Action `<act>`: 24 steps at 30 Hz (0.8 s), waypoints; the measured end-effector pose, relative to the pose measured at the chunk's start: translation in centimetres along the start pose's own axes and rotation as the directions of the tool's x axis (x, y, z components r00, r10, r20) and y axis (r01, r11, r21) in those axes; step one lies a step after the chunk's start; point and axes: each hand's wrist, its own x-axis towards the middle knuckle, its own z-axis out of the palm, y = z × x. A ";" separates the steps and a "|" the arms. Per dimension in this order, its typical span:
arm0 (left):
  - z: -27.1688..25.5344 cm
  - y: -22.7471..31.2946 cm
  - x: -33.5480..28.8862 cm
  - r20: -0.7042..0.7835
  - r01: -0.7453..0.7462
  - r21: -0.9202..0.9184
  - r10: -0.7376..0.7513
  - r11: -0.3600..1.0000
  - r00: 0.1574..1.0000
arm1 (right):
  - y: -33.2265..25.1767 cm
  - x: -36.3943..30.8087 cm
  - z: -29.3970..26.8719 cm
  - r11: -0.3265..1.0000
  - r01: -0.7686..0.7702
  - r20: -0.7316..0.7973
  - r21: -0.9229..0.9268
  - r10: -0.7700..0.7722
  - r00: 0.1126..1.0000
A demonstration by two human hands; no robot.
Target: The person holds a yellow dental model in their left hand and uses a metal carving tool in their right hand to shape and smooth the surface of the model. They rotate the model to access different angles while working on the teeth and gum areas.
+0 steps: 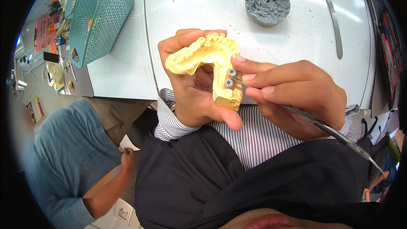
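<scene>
The white table (190, 8) spreads from ten to two o'clock around the middle of the view. At eight o'clock is another person in a blue top (76, 144), one forearm and hand lowered. A pale blue-green mesh basket (104, 25) stands at ten o'clock.

The right hand (305, 93), at three o'clock, has its thumb and fingers pinched together around a slim metal pick. The left hand (188, 97), close to the centre, is curled around a yellow tooth model (216, 53), its fingers behind it and its thumb along the bottom edge. The model is held up just above the centre, toward twelve o'clock, with its row of teeth along the top.

At two o'clock a thin metal knife handle (332, 15) lies on the table. The pick (339, 135) slants from the right hand's grip, its far hooked end toward four o'clock and its near tip beside two small grey studs (229, 83); whether it touches them I cannot tell. At one o'clock sits a round grey block (268, 5) with a rough, ridged top. The studs are smallest, one above the other on the model's four o'clock side.
</scene>
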 end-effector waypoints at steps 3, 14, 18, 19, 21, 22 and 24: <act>0.0 0.0 0.0 0.001 0.004 -0.003 -0.004 1.000 1.000 | -0.2 0.0 0.1 1.000 -0.011 -0.020 0.008 0.011 1.000; 0.2 0.1 0.1 -0.017 -0.002 0.005 0.002 1.000 1.000 | 0.4 0.3 0.2 0.998 0.041 -0.048 0.040 -0.039 0.998; 0.4 0.2 0.1 -0.029 -0.005 0.011 0.006 1.000 1.000 | 0.3 0.2 0.2 0.999 0.037 -0.052 0.010 -0.036 0.998; 0.4 0.1 0.1 -0.029 -0.005 0.012 0.006 1.000 1.000 | 0.3 0.1 0.2 1.000 0.029 -0.047 0.003 -0.029 0.998; 0.5 0.2 0.1 -0.034 -0.002 0.007 0.002 1.000 0.999 | 0.2 0.1 0.2 1.000 0.028 -0.057 0.011 -0.027 0.998; 0.6 0.2 0.2 -0.037 0.000 0.007 0.000 1.000 0.999 | 0.2 0.2 0.3 0.999 0.034 -0.071 0.026 -0.032 0.997; 0.6 0.4 0.2 -0.040 0.009 0.000 -0.009 1.000 0.999 | 0.3 0.4 0.4 0.998 0.045 -0.078 0.031 -0.043 0.996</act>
